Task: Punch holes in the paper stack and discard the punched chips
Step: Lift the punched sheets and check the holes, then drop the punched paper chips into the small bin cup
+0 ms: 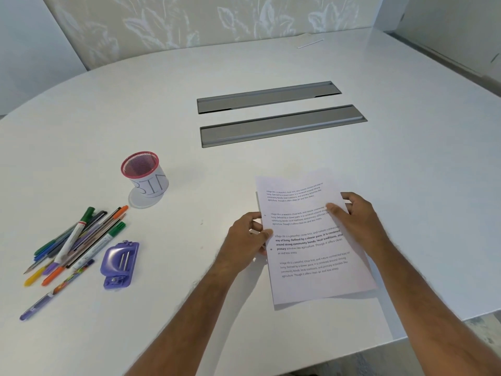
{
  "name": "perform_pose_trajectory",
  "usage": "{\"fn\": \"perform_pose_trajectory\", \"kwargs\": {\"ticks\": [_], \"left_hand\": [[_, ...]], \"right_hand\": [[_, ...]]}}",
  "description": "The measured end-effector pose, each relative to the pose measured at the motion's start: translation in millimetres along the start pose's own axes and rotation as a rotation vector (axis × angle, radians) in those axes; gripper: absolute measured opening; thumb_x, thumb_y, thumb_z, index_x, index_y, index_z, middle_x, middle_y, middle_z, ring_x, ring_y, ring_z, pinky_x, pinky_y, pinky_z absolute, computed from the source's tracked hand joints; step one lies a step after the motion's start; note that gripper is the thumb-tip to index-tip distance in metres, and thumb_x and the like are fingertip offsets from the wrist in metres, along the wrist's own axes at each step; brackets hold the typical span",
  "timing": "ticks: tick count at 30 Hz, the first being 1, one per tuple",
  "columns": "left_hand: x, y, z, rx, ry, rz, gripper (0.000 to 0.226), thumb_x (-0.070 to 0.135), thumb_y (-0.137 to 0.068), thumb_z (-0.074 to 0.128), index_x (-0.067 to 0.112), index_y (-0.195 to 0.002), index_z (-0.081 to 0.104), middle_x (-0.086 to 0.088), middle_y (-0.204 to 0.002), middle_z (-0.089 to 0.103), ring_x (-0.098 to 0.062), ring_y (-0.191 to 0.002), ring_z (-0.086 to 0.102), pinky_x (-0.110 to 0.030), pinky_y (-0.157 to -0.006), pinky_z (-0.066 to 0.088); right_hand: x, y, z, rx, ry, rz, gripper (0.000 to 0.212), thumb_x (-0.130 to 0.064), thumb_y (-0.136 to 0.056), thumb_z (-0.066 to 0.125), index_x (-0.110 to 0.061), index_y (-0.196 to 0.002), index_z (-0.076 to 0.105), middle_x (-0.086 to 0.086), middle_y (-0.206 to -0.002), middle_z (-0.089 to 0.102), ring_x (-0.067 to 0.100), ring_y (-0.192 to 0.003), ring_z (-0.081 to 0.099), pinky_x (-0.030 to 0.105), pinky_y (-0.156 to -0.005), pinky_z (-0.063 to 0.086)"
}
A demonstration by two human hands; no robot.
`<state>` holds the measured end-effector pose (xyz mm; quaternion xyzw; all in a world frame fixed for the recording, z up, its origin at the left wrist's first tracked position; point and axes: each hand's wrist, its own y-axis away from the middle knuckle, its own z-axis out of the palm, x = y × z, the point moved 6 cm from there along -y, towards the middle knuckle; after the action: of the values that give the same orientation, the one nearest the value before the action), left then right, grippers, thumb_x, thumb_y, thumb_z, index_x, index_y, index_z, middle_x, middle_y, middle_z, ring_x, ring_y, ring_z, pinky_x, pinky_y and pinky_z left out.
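A stack of printed white paper (pixel 309 253) is held just above the white table (pixel 244 77), right of centre. My left hand (pixel 245 245) grips its left edge, thumb on top. My right hand (pixel 357 223) holds the right edge, thumb laid across the upper part of the page. Two small dark holes show near the paper's left margin. A purple hole punch (pixel 119 264) lies on the table to the left, apart from both hands. A pink-rimmed mesh cup labelled BIN (pixel 145 175) stands upright behind the punch.
A loose pile of pens and markers (pixel 73 245) lies at the left, with one purple pen (pixel 54 291) nearer the front. Two grey cable-slot covers (pixel 279 126) are set into the table's middle. The table's right front edge (pixel 433 329) runs close to my right forearm.
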<state>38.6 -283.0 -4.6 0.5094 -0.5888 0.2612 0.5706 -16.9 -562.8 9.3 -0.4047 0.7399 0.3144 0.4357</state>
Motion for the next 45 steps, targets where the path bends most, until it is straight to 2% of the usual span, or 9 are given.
{"fn": "perform_pose_trajectory", "kwargs": {"ticks": [3, 10, 13, 18, 23, 26, 30, 39, 45], "left_hand": [[-2, -2, -3, 0.004, -0.033, -0.007, 0.034, 0.01, -0.096, 0.069, 0.017, -0.129, 0.065, -0.005, -0.091, 0.066, -0.026, -0.073, 0.075, -0.034, -0.06, 0.062], [-5, -5, -5, -0.001, -0.089, 0.01, 0.031, 0.009, -0.096, 0.068, 0.032, -0.117, 0.071, -0.002, -0.081, 0.06, -0.01, -0.055, 0.063, -0.017, -0.05, 0.048], [-8, -7, -8, 0.028, -0.134, 0.034, 0.029, 0.02, -0.093, 0.072, 0.043, -0.111, 0.07, -0.001, -0.086, 0.061, -0.016, -0.068, 0.061, -0.028, -0.064, 0.052], [-7, 0, -18, 0.082, -0.179, 0.021, 0.043, 0.025, -0.096, 0.072, 0.024, -0.136, 0.059, 0.0, -0.113, 0.061, -0.02, -0.102, 0.065, -0.034, -0.09, 0.054], [-4, 11, -41, 0.132, -0.169, 0.123, 0.022, 0.019, -0.096, 0.071, 0.024, -0.117, 0.067, -0.001, -0.103, 0.063, -0.027, -0.072, 0.066, -0.021, -0.056, 0.052], [-10, 18, -66, 0.213, -0.185, 0.157, 0.015, 0.018, -0.093, 0.072, 0.028, -0.104, 0.07, 0.003, -0.096, 0.064, -0.024, -0.071, 0.067, -0.033, -0.064, 0.058], [-17, 26, -104, 0.314, -0.247, 0.167, 0.009, 0.011, -0.093, 0.071, 0.019, -0.097, 0.072, 0.002, -0.09, 0.067, 0.0, -0.065, 0.058, -0.011, -0.062, 0.046], [-48, 38, -152, 0.377, -0.437, 0.058, 0.005, 0.016, -0.095, 0.069, 0.016, -0.094, 0.074, 0.006, -0.089, 0.071, 0.0, -0.077, 0.06, -0.005, -0.066, 0.041], [-49, 37, -149, 0.346, -0.439, 0.075, 0.002, 0.015, -0.089, 0.076, 0.013, -0.088, 0.076, 0.007, -0.084, 0.068, 0.001, -0.077, 0.059, -0.004, -0.068, 0.041]], "right_hand": [[2, -3, 5, -0.047, 0.002, 0.011, 0.033, -0.027, -0.096, 0.075, -0.024, -0.126, 0.062, -0.003, -0.094, 0.081, 0.003, -0.071, 0.072, 0.023, -0.07, 0.05], [10, -6, 11, -0.044, 0.101, 0.005, 0.031, -0.025, -0.097, 0.073, -0.019, -0.126, 0.062, -0.003, -0.105, 0.078, -0.001, -0.086, 0.074, 0.013, -0.071, 0.05], [17, -10, 10, -0.023, 0.222, 0.023, 0.045, -0.032, -0.095, 0.074, -0.015, -0.135, 0.061, 0.001, -0.121, 0.071, 0.018, -0.106, 0.069, 0.032, -0.092, 0.052], [11, -9, 6, 0.077, 0.543, -0.059, 0.062, -0.04, -0.091, 0.077, -0.01, -0.14, 0.056, 0.013, -0.135, 0.057, 0.034, -0.125, 0.056, 0.046, -0.106, 0.044], [-12, 0, 29, 0.044, 0.426, -0.23, 0.029, -0.029, -0.09, 0.078, -0.017, -0.115, 0.069, 0.0, -0.107, 0.061, 0.024, -0.095, 0.062, 0.05, -0.092, 0.054], [-30, 7, 60, -0.021, 0.363, -0.327, 0.015, -0.019, -0.089, 0.079, -0.017, -0.102, 0.072, -0.007, -0.097, 0.061, 0.011, -0.08, 0.058, 0.04, -0.084, 0.054], [-53, 15, 105, -0.126, 0.337, -0.397, 0.008, -0.018, -0.09, 0.077, -0.02, -0.096, 0.072, -0.016, -0.091, 0.06, 0.012, -0.081, 0.061, 0.031, -0.079, 0.048], [-95, 21, 194, -0.343, 0.338, -0.444, 0.002, -0.025, -0.093, 0.072, -0.023, -0.094, 0.073, -0.013, -0.094, 0.069, 0.009, -0.086, 0.066, 0.041, -0.096, 0.05], [-101, 21, 241, -0.453, 0.314, -0.396, 0.006, -0.021, -0.093, 0.074, -0.016, -0.095, 0.073, -0.011, -0.089, 0.07, -0.001, -0.076, 0.062, 0.019, -0.072, 0.047]]}}
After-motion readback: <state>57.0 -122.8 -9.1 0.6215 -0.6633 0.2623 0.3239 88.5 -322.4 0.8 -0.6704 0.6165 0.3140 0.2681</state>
